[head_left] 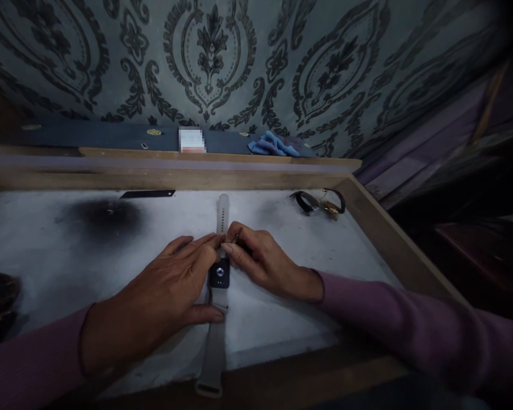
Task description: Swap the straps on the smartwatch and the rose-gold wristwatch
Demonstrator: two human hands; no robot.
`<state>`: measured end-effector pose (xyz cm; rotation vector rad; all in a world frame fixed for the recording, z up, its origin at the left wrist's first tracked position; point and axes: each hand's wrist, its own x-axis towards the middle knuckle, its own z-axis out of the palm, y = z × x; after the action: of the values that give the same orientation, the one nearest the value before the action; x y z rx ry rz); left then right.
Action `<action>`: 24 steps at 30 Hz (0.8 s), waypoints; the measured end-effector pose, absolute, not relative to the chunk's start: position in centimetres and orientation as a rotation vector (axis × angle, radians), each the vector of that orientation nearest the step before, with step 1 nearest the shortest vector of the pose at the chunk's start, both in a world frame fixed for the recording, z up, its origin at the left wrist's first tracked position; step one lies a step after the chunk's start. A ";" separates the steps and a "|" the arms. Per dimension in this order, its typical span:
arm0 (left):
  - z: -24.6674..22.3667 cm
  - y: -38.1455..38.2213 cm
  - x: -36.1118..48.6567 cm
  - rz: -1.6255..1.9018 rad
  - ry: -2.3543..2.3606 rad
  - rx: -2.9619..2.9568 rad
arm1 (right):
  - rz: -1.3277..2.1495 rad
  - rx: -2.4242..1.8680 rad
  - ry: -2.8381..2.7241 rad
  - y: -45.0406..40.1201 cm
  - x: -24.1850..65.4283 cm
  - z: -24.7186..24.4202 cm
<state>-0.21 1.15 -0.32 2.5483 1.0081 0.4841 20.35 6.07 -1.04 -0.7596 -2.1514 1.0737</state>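
A smartwatch [219,276] lies back side up, its round sensor showing, with a pale rubber strap [223,213] stretched out above and below it. My left hand [171,282] grips it from the left, with fingertips on the upper strap end and the thumb on the lower strap [211,353]. Beside the joint of case and upper strap, my right hand [260,256] is closed in a pinch. A small thin thing shows between its thumb and forefinger, too hidden to name. The fingers cover the joint itself.
The white work surface has a raised wooden rim [205,176]. A dark blade [147,194] lies along the back, and wristwatches [320,205] lie at the back right. A blue cloth [273,144] rests on the ledge behind. Something dark and round [0,296] sits at the left edge.
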 end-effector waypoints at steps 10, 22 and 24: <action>-0.5 1.1 -0.3 0.454 1.027 2.521 | 1.181 -0.809 -2.079 6.0 20.3 -1.0; -0.2 1.1 -0.1 0.470 1.021 2.512 | 1.175 -0.810 -2.072 6.0 20.2 -1.1; -0.3 1.1 -0.2 0.462 1.021 2.506 | 1.195 -0.824 -2.062 5.9 20.2 -1.1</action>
<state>-0.18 1.12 -0.26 2.5064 1.0214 0.4618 20.22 5.94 -1.07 -0.8240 -2.0615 1.1952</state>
